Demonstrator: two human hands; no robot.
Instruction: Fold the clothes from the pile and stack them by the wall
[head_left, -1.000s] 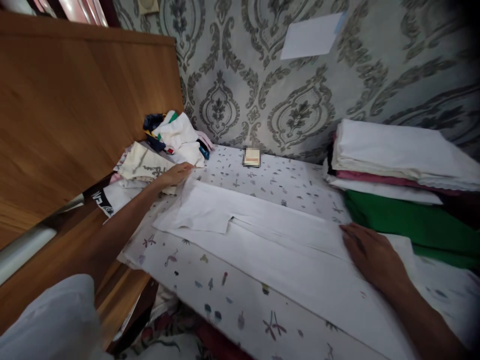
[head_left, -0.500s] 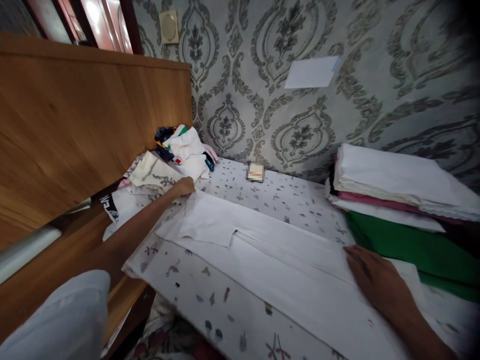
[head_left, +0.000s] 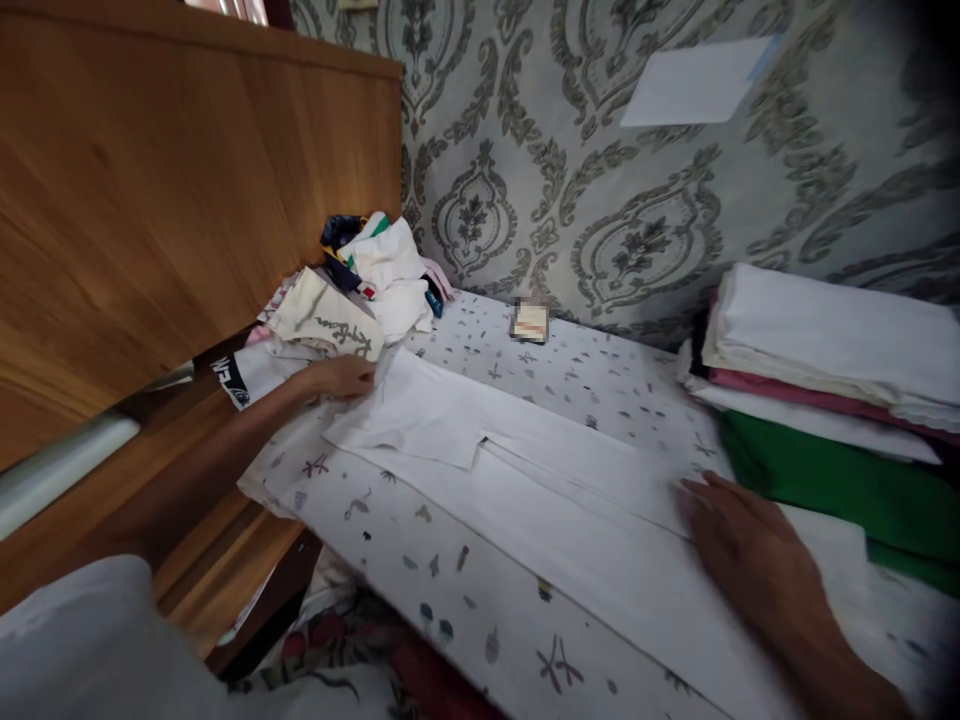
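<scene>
on the flat white cover printed with small coloured figures [head_left: 480, 580] there lies the long, folded garment of white cloth [head_left: 585, 510], stretched along the middle of this cover. at the left part of the garment, a short white flap [head_left: 431, 435] is folded over, with a small dark gap beside its corner.

the left hand [head_left: 345, 376] is at the left part of the cover, just beside the end of the garment. its fingers are bent inward, but i cannot tell whether they pinch the cloth. the right hand [head_left: 757, 560] is over the right part of the cover, on the garment side, with fingers extended and closed around nothing; it is blurred, so i cannot tell how firmly it touches the cloth.

at the far left corner of the cover are the cream cloth with dark handwriting-like letters [head_left: 322, 315] and, behind it, the crumpled white clothing with navy and green parts [head_left: 390, 265]. at the far edge of the cover is the small, pale, pixelated square [head_left: 531, 322]. at the right end of the cover are the stack of folded white and pink cloths [head_left: 832, 330] and, in front of it, the folded green cloth [head_left: 810, 470].
</scene>
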